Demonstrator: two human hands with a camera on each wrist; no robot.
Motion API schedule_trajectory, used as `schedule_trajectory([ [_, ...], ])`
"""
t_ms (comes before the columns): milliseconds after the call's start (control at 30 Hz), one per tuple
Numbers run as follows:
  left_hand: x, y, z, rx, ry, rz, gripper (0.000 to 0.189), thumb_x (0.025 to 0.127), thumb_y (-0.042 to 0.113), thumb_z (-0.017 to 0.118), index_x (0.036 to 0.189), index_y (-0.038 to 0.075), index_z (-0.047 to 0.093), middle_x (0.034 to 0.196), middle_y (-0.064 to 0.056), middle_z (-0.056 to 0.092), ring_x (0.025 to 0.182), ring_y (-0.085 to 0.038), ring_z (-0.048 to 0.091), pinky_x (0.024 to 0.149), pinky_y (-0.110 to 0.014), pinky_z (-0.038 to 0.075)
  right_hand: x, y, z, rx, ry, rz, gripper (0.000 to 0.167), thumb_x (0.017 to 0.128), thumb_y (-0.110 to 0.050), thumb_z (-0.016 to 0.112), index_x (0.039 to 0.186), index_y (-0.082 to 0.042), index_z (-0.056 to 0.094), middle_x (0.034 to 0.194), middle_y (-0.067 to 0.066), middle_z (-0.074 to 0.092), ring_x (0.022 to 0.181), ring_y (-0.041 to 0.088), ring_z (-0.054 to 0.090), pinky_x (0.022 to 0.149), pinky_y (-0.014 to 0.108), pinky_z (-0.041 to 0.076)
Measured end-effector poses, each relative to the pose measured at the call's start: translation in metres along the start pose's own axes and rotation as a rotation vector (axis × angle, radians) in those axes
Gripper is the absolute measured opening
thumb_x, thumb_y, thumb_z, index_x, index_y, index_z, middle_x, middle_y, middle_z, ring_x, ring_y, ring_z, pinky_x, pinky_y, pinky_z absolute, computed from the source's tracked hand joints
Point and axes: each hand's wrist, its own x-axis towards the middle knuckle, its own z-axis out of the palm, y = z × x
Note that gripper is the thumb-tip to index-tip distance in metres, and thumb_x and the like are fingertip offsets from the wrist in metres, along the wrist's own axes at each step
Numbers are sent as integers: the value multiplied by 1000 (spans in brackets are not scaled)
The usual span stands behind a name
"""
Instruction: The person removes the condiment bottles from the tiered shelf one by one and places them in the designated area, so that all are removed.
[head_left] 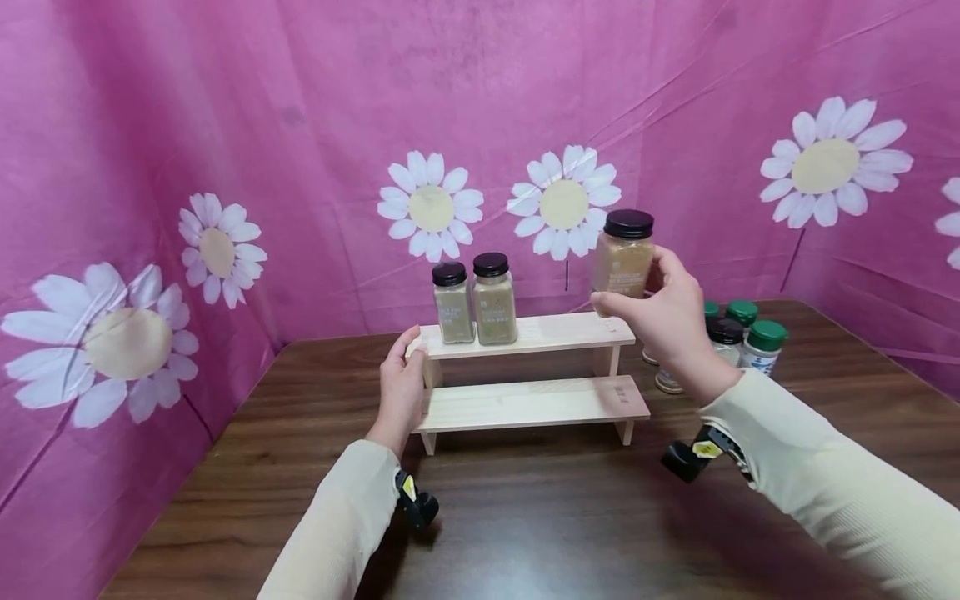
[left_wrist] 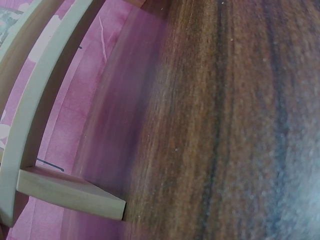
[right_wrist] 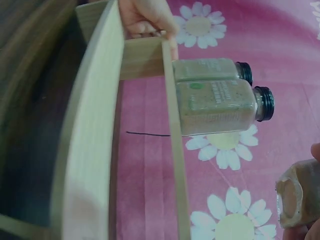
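Observation:
My right hand [head_left: 671, 312] grips a spice jar [head_left: 627, 260] with a black lid and tan contents, holding it upright above the right end of the wooden two-tier rack [head_left: 536, 400]. In the right wrist view the base of that jar [right_wrist: 295, 197] shows, apart from the rack. My left hand [head_left: 402, 385] holds the left end of the rack's upper shelf, thumb at its front. Two more black-lidded jars, one at the left [head_left: 453, 304] and one beside it [head_left: 494, 300], stand on the upper shelf near that hand. The left wrist view shows a rack leg [left_wrist: 72, 192] but no hand.
Several jars, some with green lids [head_left: 767, 335] and one with a black lid [head_left: 725, 331], stand on the table behind my right wrist. The brown wooden table [head_left: 540, 517] runs back to a pink curtain [head_left: 322, 108] with printed daisies.

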Motion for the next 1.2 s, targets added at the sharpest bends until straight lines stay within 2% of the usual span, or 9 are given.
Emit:
schedule_trajectory([
  [100, 0, 1, 0, 2, -1, -4, 37, 91, 3, 47, 127, 7, 54, 119, -13, 54, 74, -6, 51, 63, -15, 43, -6, 5, -5, -16, 25, 0, 68, 73, -22, 78, 130, -9, 43, 114, 11, 56, 90, 12, 53, 65, 14, 46],
  [200, 0, 1, -1, -2, 7, -10, 37, 91, 3, 47, 127, 8, 54, 116, -13, 55, 68, -5, 50, 59, -15, 42, -12, 11, -10, -28, 39, 13, 69, 73, -22, 77, 131, -8, 42, 114, 10, 55, 91, 10, 52, 66, 13, 45],
  [300, 0, 2, 0, 4, 11, -6, 38, 90, 2, 47, 127, 6, 54, 120, -13, 54, 77, -5, 52, 65, -15, 44, -19, 16, -17, -40, 55, 19, 70, 73, -21, 77, 131, -7, 41, 110, 6, 54, 90, 6, 52, 71, 11, 44],
  [433, 0, 2, 1, 17, 12, 2, 39, 89, 1, 47, 127, 5, 54, 125, -13, 53, 87, -7, 52, 72, -16, 45, -27, 24, -24, -51, 71, 9, 70, 72, -18, 78, 130, -6, 42, 104, -2, 52, 86, 0, 51, 70, 9, 43],
  [667, -1, 2, 1, -1, 11, -2, 38, 90, 1, 46, 127, 6, 54, 122, -15, 55, 86, -7, 54, 74, -18, 46, -40, 38, -37, -62, 58, -12, 58, 71, -14, 79, 121, -10, 49, 92, -20, 53, 80, -6, 53, 67, 5, 43],
  [967, 0, 1, 1, -26, 16, 5, 38, 90, 1, 46, 126, 6, 54, 117, -15, 57, 78, -5, 54, 68, -17, 46, -53, 54, -53, -67, 11, 9, 52, 72, -10, 78, 112, -26, 49, 93, -26, 51, 80, -12, 51, 65, 4, 43],
  [1200, 1, 0, 1, -28, 7, -1, 38, 91, 1, 46, 128, 5, 52, 125, -14, 55, 92, -8, 55, 79, -19, 47, -59, 70, -59, -90, -9, 24, 50, 71, -9, 79, 109, -23, 50, 87, -31, 50, 76, -16, 51, 61, 5, 44],
])
